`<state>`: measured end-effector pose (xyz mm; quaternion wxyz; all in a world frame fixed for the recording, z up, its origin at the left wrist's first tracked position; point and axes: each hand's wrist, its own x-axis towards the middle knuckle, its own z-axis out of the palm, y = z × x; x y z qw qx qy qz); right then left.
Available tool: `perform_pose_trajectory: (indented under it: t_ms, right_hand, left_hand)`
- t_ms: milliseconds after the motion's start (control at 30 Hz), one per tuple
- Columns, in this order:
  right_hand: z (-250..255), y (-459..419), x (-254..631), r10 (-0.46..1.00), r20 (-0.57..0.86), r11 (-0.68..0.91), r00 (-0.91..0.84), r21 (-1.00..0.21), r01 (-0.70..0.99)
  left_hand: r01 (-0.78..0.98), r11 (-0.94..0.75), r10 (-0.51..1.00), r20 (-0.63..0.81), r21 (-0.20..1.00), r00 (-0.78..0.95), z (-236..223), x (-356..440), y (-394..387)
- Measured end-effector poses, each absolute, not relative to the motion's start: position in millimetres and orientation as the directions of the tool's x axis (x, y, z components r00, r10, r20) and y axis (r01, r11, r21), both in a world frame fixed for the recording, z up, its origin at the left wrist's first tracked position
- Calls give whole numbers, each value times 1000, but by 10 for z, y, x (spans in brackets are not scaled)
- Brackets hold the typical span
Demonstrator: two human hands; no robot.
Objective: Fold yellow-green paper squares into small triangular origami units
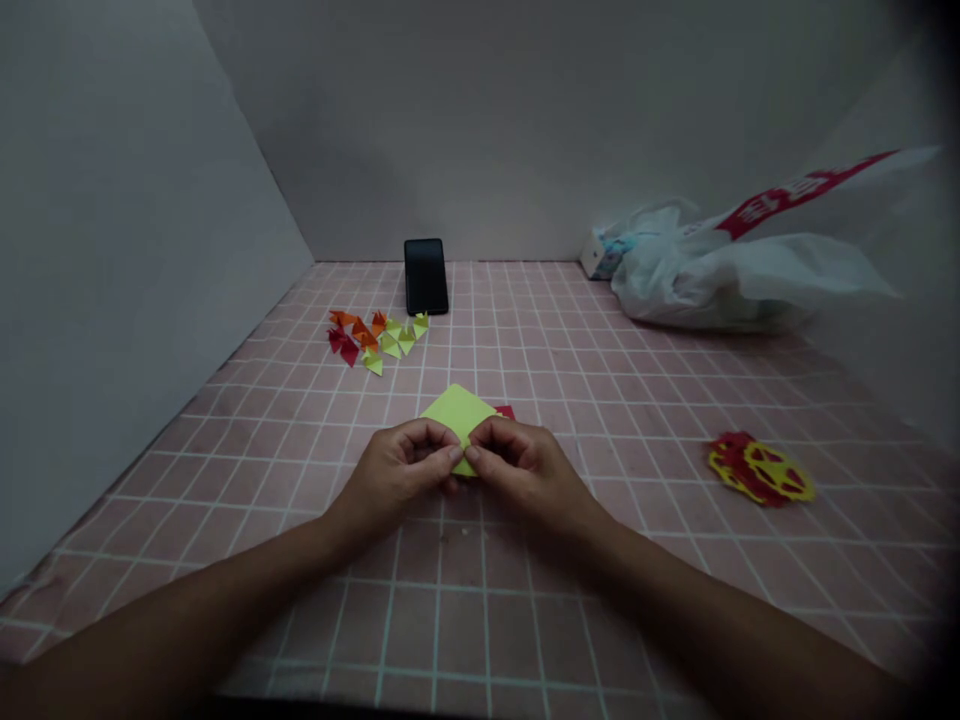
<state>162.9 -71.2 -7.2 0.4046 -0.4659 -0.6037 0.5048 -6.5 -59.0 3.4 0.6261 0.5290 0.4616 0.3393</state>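
A yellow-green sheet of paper (457,405) is held between my two hands, one corner pointing away from me. My left hand (401,460) pinches its near left part between thumb and fingers. On the other side, my right hand (525,465) pinches it close by, so the thumbs almost meet. Whether the near part is folded is hidden by the fingers. Behind my right hand, a bit of red paper (506,412) pokes out. Farther off to the left lie several small folded paper pieces (367,338) in orange, red and yellow.
A black phone (426,276) leans at the back. At back right are a white plastic bag (705,280) and a box (600,254). Red and yellow cut-out shapes (761,470) lie to the right. The pink checked tablecloth (465,620) meets grey walls.
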Motion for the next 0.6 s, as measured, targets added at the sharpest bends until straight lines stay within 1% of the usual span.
perform_pose_trajectory:
  t_ms: [133, 267, 400, 600]
  right_hand:
    - [-92, -707, 1619, 977, -3, 25, -214, -991, 130]
    - [-94, -706, 1612, 977, 25, 54, -210, -990, 132]
    - [-79, -712, 1611, 973, 27, 62, -230, -987, 149]
    - [-106, -718, 1610, 981, 17, 44, -193, -990, 132]
  left_hand:
    - [64, 193, 913, -203, 979, 354, 21, -80, -585]
    - [30, 190, 917, -188, 981, 352, 9, -68, -578]
    - [49, 193, 919, -198, 980, 341, 13, -61, -579]
    - [50, 217, 908, -220, 975, 356, 15, -69, -566]
